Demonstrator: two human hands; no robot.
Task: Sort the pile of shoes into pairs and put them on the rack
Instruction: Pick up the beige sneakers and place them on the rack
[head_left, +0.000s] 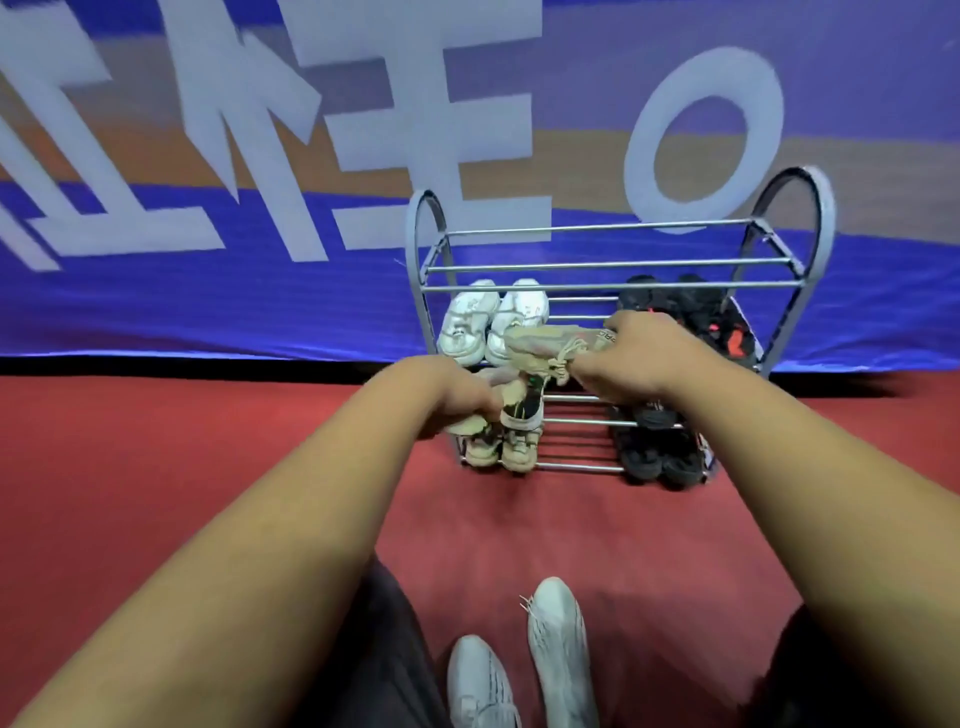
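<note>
We see a metal shoe rack (618, 260) at one o'clock on the red carpet (156, 467). Its top tier is bare; the middle tier holds white sneakers (493, 322) at its nine o'clock end and black sneakers (691, 312) at three o'clock. Below sit beige sneakers (501, 449) and another black pair (657, 460). Our right hand (631, 358) has its fingers closed on a beige sneaker (550, 345) over the middle tier. Our left hand (447, 397) grips its blurred mate (511, 410).
</note>
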